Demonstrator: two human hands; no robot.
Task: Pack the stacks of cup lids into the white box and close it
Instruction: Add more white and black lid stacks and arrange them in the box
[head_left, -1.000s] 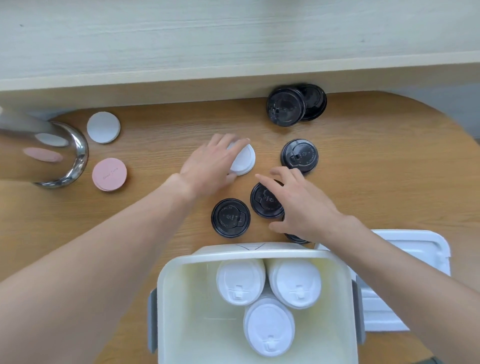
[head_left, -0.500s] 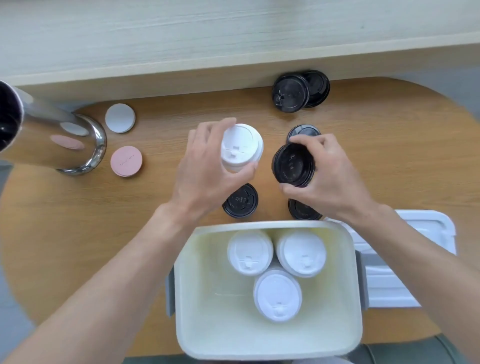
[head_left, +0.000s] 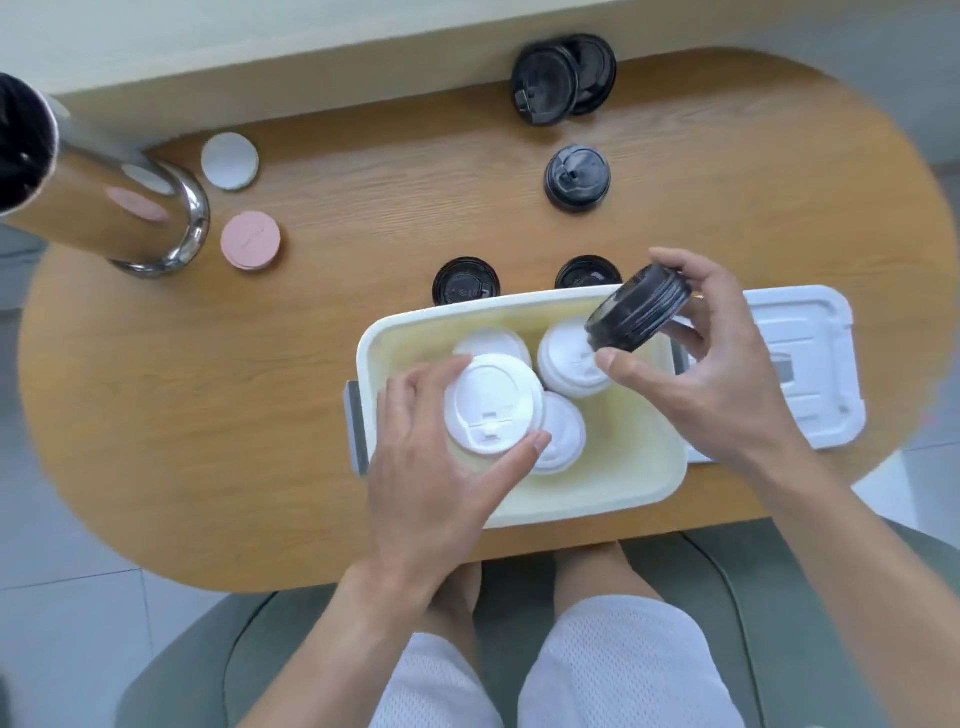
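Over the open white plastic box (head_left: 670, 473), we are now carrying both stacks in from the wooden worktop (head_left: 322, 332): left hand (head_left: 436, 467) clasping white lids (head_left: 491, 405), right hand (head_left: 706, 374) pinching tilted black lids (head_left: 639, 306).

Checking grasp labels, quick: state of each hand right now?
Left hand: closed on white lid stack, over the white box.
Right hand: closed on black lid stack, tilted, above the box.

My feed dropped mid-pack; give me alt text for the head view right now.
Over the open white box, the left hand holds a white lid stack and the right hand a tilted black lid stack. Three white stacks sit inside; black stacks remain on the table, box lid at right.
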